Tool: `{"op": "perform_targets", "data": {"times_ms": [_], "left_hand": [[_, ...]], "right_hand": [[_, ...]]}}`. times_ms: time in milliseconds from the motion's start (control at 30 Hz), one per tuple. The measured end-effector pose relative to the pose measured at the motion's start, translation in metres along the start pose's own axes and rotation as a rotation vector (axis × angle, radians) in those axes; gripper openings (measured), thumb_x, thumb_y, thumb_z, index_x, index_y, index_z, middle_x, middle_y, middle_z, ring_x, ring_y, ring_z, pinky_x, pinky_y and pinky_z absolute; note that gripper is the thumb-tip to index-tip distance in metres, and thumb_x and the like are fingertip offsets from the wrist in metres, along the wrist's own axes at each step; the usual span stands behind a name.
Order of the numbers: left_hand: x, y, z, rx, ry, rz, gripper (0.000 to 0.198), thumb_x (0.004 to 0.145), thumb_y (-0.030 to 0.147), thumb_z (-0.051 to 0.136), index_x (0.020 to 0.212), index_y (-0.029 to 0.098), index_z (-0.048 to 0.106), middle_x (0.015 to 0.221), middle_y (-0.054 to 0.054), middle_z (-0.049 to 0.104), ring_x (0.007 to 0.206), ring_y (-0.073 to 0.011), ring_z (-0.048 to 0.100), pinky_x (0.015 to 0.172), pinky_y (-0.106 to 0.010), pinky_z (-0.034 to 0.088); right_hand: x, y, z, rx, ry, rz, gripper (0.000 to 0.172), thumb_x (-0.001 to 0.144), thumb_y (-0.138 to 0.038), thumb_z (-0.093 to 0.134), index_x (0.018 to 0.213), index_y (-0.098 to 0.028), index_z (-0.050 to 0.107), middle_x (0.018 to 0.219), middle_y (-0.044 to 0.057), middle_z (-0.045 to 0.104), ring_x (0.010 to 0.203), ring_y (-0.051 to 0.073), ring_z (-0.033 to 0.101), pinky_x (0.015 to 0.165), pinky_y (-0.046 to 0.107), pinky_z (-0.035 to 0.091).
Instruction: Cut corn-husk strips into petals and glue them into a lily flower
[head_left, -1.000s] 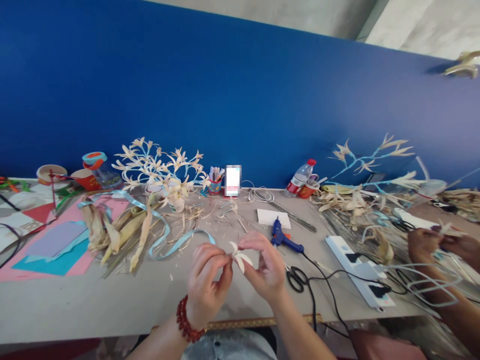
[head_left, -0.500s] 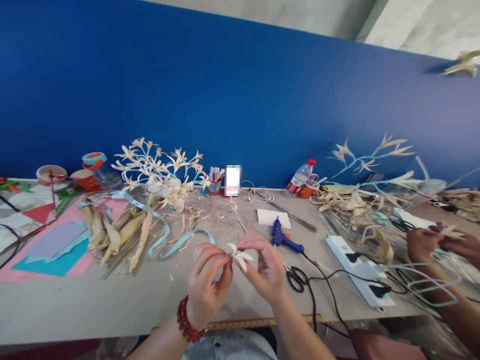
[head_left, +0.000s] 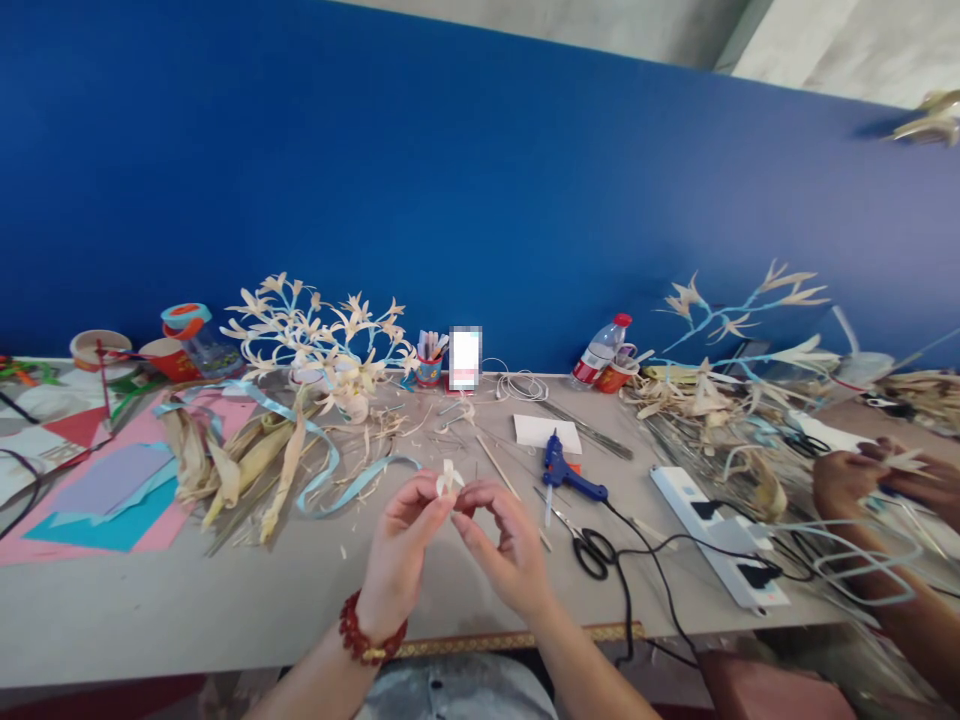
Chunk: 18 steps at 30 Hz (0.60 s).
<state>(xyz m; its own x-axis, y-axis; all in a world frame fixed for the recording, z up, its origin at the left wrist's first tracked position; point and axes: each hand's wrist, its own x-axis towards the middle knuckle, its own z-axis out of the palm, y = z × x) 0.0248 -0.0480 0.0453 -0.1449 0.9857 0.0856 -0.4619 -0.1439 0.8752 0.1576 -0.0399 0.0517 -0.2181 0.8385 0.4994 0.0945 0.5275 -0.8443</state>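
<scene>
A small pale flower (head_left: 448, 478), its curled petals looking like corn husk, is held above the table's front middle. My left hand (head_left: 405, 545), with a red bead bracelet at the wrist, pinches it between thumb and fingers. From the other side my right hand (head_left: 510, 550) curls in, its thumb and forefinger closed at the flower's base, partly hidden by the left fingertips. Black-handled scissors (head_left: 594, 553) lie right of my right hand. Behind them rests a blue glue gun (head_left: 566, 472). A thin pale stick (head_left: 499, 466) lies just beyond my fingers.
Husk flowers on branches (head_left: 322, 340) stand back left, near dried husks (head_left: 232, 465) and coloured paper (head_left: 105, 500). A bottle (head_left: 600, 352), a phone (head_left: 465, 358) and a power strip (head_left: 712, 540) with cables are around. At right, another person's hands (head_left: 847, 485) hold a husk piece.
Both hands have drawn slightly closer together, and the flower has turned upright and moved a little left and up. My right fingers have shifted from a petal to near its base.
</scene>
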Motion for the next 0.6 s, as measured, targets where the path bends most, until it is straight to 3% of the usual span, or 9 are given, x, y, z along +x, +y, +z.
{"op": "perform_targets", "data": {"times_ms": [133,333,467,600], "left_hand": [[0.001,0.004,0.003,-0.127,0.021,-0.112,0.013,0.073,0.022,0.074,0.071,0.018,0.062,0.078,0.001,0.054,0.077,-0.0121,0.054,0.076,-0.027,0.048],[0.000,0.006,0.000,-0.080,0.012,-0.112,0.014,0.074,0.025,0.074,0.071,0.018,0.062,0.076,0.001,0.056,0.075,-0.0117,0.055,0.075,-0.025,0.048],[-0.002,0.007,-0.001,-0.004,-0.052,-0.040,0.017,0.077,0.028,0.070,0.070,0.017,0.059,0.079,0.000,0.053,0.067,-0.0116,0.054,0.061,-0.025,0.049],[-0.004,0.009,0.002,-0.019,-0.047,-0.017,0.014,0.079,0.028,0.069,0.076,0.018,0.060,0.082,0.000,0.050,0.058,-0.0092,0.051,0.050,-0.024,0.047]], "right_hand": [[0.001,-0.004,0.009,0.000,-0.010,0.041,0.003,0.088,-0.023,0.058,0.087,-0.020,0.060,0.082,0.003,0.060,0.076,0.017,0.059,0.070,0.029,0.049],[-0.001,0.000,0.016,0.053,0.025,0.065,0.011,0.090,-0.026,0.057,0.082,-0.020,0.061,0.081,0.003,0.061,0.076,0.016,0.058,0.069,0.028,0.048],[-0.004,0.006,0.021,0.332,0.053,0.244,0.017,0.087,-0.035,0.062,0.079,-0.020,0.060,0.072,0.000,0.055,0.063,0.013,0.053,0.056,0.024,0.046],[-0.003,0.005,0.026,0.605,0.056,0.409,0.023,0.081,-0.039,0.069,0.075,-0.020,0.057,0.064,-0.003,0.051,0.056,0.012,0.049,0.053,0.023,0.043]]}}
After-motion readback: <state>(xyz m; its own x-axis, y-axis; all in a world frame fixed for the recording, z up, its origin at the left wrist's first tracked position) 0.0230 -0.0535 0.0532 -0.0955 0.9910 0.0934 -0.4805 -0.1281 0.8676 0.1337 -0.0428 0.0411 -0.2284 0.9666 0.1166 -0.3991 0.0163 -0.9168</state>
